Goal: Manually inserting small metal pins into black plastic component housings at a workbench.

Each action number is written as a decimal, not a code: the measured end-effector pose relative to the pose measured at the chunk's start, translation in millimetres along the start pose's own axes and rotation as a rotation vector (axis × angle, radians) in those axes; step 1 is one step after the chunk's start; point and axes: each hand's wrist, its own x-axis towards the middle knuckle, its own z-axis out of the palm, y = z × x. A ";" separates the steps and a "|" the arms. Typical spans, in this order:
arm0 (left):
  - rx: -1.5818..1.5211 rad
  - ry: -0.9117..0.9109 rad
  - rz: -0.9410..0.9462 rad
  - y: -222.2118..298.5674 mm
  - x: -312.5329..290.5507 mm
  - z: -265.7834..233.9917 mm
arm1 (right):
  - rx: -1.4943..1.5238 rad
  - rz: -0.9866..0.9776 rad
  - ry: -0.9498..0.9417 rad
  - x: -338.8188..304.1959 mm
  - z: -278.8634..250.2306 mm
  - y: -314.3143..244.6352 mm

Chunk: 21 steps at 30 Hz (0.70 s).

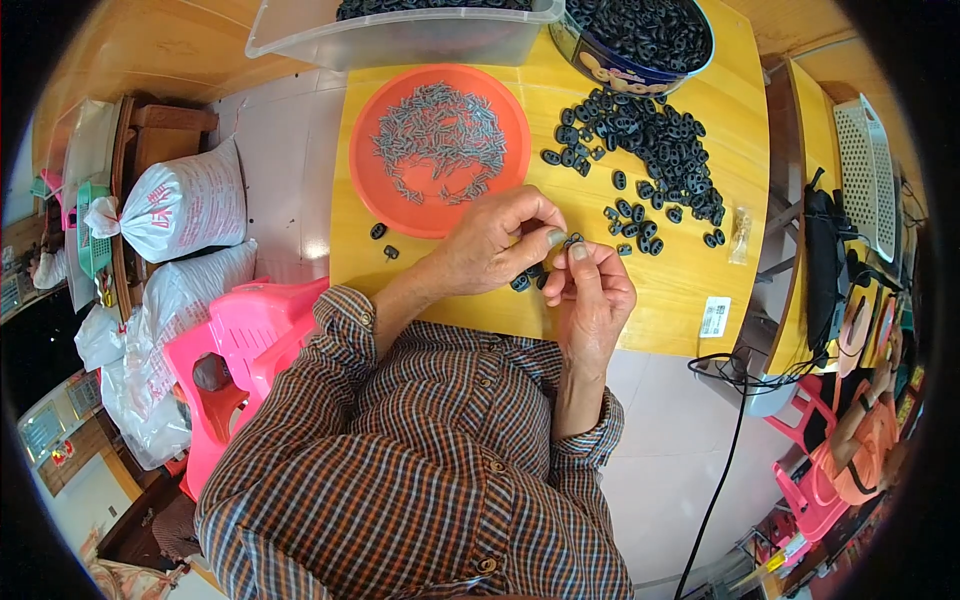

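My left hand (pixel 505 242) and my right hand (pixel 593 292) meet over the near part of the yellow table. Both are closed in a pinch at a small black plastic piece (pixel 573 240), partly hidden by the fingertips; it looks like part of a cord lock. Beneath and between the hands lie a few black oval pieces (pixel 521 282). An orange round tray (pixel 366 150) with many small grey metal springs (pixel 440 140) stands to the left. Right of the hands spreads a pile of black two-holed cord lock pieces (pixel 655 150), with several loose ones nearer me.
At the table's (pixel 655 310) far side stand a clear plastic bin (pixel 420 45) and a round tin (pixel 640 82), both holding black pieces. A white label (pixel 715 317) lies near the right edge. A pink chair (pixel 240 335) and white sacks (pixel 190 200) are on the left; a black cable (pixel 722 470) hangs right.
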 end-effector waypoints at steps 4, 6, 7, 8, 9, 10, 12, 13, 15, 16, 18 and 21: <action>-0.043 0.043 -0.012 4.3 0.9 1.2 | 0.014 0.001 -0.008 0.5 -0.7 1.5; -0.054 0.021 -0.071 6.5 0.8 0.1 | 0.006 0.002 -0.012 0.2 -1.4 1.0; -0.054 0.020 -0.071 6.1 0.7 -0.1 | -0.003 0.003 -0.015 0.0 -1.6 0.8; -0.033 0.018 -0.059 5.3 0.8 -0.5 | -0.002 0.004 -0.016 0.1 -1.6 1.5; -0.012 0.015 -0.046 4.6 0.9 -1.1 | -0.012 0.002 -0.012 0.1 -1.5 2.7; -0.011 0.016 -0.046 4.1 1.3 -1.9 | -0.021 -0.001 -0.007 0.1 -1.1 3.6; 0.038 -0.004 0.003 3.7 2.3 -2.3 | -0.044 -0.017 0.007 -1.1 0.4 2.2; 0.036 -0.005 0.003 4.9 2.7 -2.4 | -0.065 -0.033 0.020 -1.8 1.0 1.3; 0.090 -0.013 0.020 8.4 3.2 -3.9 | -0.085 -0.037 0.021 -2.7 2.2 0.4; 0.091 -0.012 0.020 7.0 3.0 -4.3 | -0.105 -0.043 0.023 -3.2 2.5 -0.3; 0.103 -0.024 0.053 2.1 2.6 -4.6 | -0.148 -0.048 0.013 -4.6 2.6 -3.2; 0.100 -0.064 0.068 2.5 2.6 -6.5 | -0.233 -0.071 -0.009 -5.9 1.0 -3.8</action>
